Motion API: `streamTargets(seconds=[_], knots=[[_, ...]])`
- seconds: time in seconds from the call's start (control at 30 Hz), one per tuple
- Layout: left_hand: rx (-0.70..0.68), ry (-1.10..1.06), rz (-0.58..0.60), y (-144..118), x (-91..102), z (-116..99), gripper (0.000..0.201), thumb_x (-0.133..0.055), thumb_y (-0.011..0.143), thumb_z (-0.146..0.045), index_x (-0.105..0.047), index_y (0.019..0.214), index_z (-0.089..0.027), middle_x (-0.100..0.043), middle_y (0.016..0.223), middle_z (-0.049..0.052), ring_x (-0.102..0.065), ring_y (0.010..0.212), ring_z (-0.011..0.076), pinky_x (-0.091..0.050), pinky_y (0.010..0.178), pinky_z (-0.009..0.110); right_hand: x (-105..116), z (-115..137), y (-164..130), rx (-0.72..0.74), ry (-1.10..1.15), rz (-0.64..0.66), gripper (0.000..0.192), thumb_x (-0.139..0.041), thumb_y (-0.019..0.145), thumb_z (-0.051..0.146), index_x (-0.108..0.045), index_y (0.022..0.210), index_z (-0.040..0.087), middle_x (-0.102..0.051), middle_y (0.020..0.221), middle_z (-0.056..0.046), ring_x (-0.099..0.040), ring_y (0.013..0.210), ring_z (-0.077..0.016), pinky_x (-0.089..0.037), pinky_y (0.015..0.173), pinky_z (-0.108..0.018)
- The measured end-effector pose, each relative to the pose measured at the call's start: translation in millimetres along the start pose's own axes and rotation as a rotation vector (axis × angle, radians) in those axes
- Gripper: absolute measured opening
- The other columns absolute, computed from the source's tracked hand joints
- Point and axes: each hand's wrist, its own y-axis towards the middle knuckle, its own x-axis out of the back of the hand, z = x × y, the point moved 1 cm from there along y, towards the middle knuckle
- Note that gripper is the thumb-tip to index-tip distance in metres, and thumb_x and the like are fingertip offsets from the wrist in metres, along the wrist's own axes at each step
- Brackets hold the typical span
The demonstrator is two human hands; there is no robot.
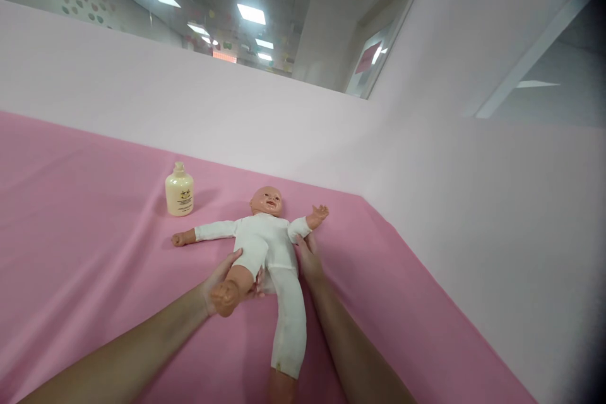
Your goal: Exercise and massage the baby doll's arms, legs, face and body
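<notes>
The doll, in a white suit, lies face up near the far right corner of the pink surface, arms spread toward either side. Our left hand is clamped around its bare raised leg, the foot jutting toward us; our right hand rests flat against the doll's side under its arm, fingers together, gripping nothing that we can make out. A cream bottle stands upright just beyond the doll's outstretched arm, close to the far edge. Pale pink partition walls meet the surface along its far and right edges, with ceiling lights above them. Wide bare cloth stretches to the left of the doll and bottle.
</notes>
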Motion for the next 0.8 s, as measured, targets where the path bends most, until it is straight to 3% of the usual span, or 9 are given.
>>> streamTargets(seconds=[0.1, 0.23, 0.43, 0.63, 0.8], knots=[[-0.028, -0.039, -0.105, -3, -6.2, -9, 0.056, -0.058, 0.086, -0.070, -0.062, 0.069, -0.017, -0.055, 0.069, 0.003, -0.050, 0.064, 0.0156, -0.049, 0.079, 0.035, -2, 9, -5, 0.039, -0.113, 0.076, 0.045, -0.071, 0.081, 0.047, -0.071, 0.121, 0.027, -0.073, 0.123, -0.007, -0.066, 0.116, -0.0292, -0.056, 0.099, -0.045], [-0.048, -0.052, -0.168, -8, -12.2, -19, 0.055, -0.047, 0.096, -0.063, -0.062, 0.072, -0.016, -0.053, 0.070, 0.002, -0.050, 0.065, 0.0144, -0.047, 0.082, 0.035, -1, 17, -6, 0.168, -0.242, 0.150, 0.036, -0.069, 0.077, 0.033, -0.077, 0.113, 0.031, -0.066, 0.131, -0.007, -0.057, 0.130, -0.0287, -0.052, 0.107, -0.045], [-0.020, -0.042, -0.211, -7, -12.0, -18, 0.060, -0.038, 0.100, -0.060, -0.059, 0.065, -0.016, -0.052, 0.064, 0.001, -0.046, 0.061, 0.0137, -0.045, 0.078, 0.036, 0, 15, -6, 0.139, -0.238, 0.159, 0.037, -0.069, 0.077, 0.034, -0.076, 0.113, 0.030, -0.063, 0.132, -0.009, -0.055, 0.131, -0.0296, -0.053, 0.104, -0.044], [0.049, -0.019, -0.084, -6, -3.0, -12, 0.057, -0.051, 0.092, -0.066, -0.065, 0.071, -0.016, -0.061, 0.072, 0.005, -0.053, 0.067, 0.0166, -0.048, 0.080, 0.036, -1, 3, -2, 0.005, -0.122, 0.057, 0.052, -0.070, 0.081, 0.046, -0.065, 0.129, 0.026, -0.069, 0.131, -0.008, -0.066, 0.115, -0.0272, -0.054, 0.099, -0.043], [0.037, 0.023, 0.094, -11, -7.9, -4, 0.058, -0.067, 0.081, -0.068, -0.071, 0.086, -0.010, -0.065, 0.081, 0.008, -0.058, 0.073, 0.0198, -0.048, 0.080, 0.036, 2, -7, 4, 0.051, -0.115, -0.060, 0.062, -0.063, 0.086, 0.049, -0.051, 0.143, 0.027, -0.065, 0.139, -0.010, -0.062, 0.126, -0.0278, -0.050, 0.108, -0.045]])
